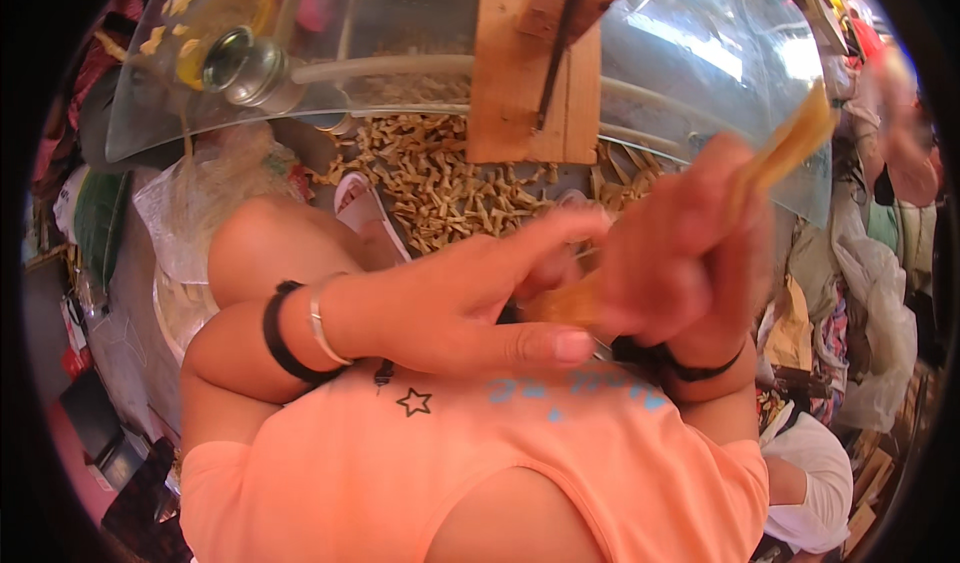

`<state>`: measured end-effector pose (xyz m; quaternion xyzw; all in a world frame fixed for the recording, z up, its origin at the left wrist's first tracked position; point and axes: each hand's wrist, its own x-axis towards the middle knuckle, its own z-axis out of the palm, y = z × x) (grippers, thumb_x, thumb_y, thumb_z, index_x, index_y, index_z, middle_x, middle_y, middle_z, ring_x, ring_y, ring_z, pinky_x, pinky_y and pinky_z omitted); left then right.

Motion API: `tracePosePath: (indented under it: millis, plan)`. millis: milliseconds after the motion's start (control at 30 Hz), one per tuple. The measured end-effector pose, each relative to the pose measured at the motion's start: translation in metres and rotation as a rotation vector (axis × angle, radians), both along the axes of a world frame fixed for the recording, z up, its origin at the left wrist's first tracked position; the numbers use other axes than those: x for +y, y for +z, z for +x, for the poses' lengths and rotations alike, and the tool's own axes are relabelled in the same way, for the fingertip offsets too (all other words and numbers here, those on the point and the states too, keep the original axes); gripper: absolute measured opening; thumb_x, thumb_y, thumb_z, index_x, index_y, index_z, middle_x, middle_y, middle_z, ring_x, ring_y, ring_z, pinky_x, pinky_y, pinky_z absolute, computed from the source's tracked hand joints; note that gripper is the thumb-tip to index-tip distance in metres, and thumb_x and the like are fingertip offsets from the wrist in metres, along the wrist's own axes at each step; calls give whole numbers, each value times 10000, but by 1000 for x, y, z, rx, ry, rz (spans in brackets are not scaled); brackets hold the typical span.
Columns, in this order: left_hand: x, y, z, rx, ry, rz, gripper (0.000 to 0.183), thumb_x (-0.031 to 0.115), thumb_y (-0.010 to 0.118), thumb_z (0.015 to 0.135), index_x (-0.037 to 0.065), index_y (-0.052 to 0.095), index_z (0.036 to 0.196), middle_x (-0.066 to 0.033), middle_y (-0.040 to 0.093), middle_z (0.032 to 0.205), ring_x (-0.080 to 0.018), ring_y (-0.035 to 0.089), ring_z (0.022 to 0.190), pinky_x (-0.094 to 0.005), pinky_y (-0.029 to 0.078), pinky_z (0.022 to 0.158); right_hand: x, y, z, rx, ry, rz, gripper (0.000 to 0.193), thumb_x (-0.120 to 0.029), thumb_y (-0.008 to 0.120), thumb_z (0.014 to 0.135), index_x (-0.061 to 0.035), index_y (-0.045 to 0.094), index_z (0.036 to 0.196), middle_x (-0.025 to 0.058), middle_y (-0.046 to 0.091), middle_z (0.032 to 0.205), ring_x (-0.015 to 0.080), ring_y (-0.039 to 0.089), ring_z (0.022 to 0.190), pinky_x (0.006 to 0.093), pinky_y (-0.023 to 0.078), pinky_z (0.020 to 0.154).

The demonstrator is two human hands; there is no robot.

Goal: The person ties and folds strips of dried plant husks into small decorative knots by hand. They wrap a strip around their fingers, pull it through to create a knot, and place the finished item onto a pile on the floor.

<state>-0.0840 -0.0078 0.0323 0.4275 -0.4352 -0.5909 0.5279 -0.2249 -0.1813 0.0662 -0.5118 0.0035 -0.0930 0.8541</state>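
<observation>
My right hand [685, 253] is closed in a fist and smeared by motion. A flat, pale yellow strip [795, 148] sticks out of it to the upper right, its material unclear. A yellowish end [570, 303], perhaps of the same strip, shows between my two hands. My left hand [465, 308] is close beside the right one, in front of my chest, thumb and forefinger stretched apart around that end. Its other fingers are partly hidden. Whether it touches the strip I cannot tell.
Ahead is a glass-topped table [400, 28]. A wooden block [535, 123] with an upright dark blade [562, 53] overhangs its edge. A glass jar [245, 68] stands at the left. Many short, pale brown pieces [440, 188] cover the floor below. Plastic bags [865, 303] lie right; another person [805, 478] is lower right.
</observation>
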Motion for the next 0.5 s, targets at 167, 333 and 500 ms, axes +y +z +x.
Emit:
tracePosePath:
  millis: [167,333,500]
  plan:
    - [1,19,25,-460,294,57,253,164,680,878,36,650,1094,-42,632,754,-75,553,630,-235,409,556,-6,8,6,394,112,-985,346,-316,468,1017,18,557,1007,140,612,751,274,603,644,385,490,587]
    - [-14,11,16,-690,345,-385,246,244,735,846,56,657,983,-46,569,737,-141,546,621,-259,430,562,12,-3,14,391,886,-859,380,-380,494,1007,-7,562,1026,185,611,774,364,598,720,409,485,686]
    - [-19,14,20,-799,506,-378,331,276,762,842,16,630,998,-69,590,764,-188,563,656,-281,452,593,6,-27,-2,286,305,-447,401,-303,440,1049,17,601,869,99,532,663,186,475,586,323,409,561]
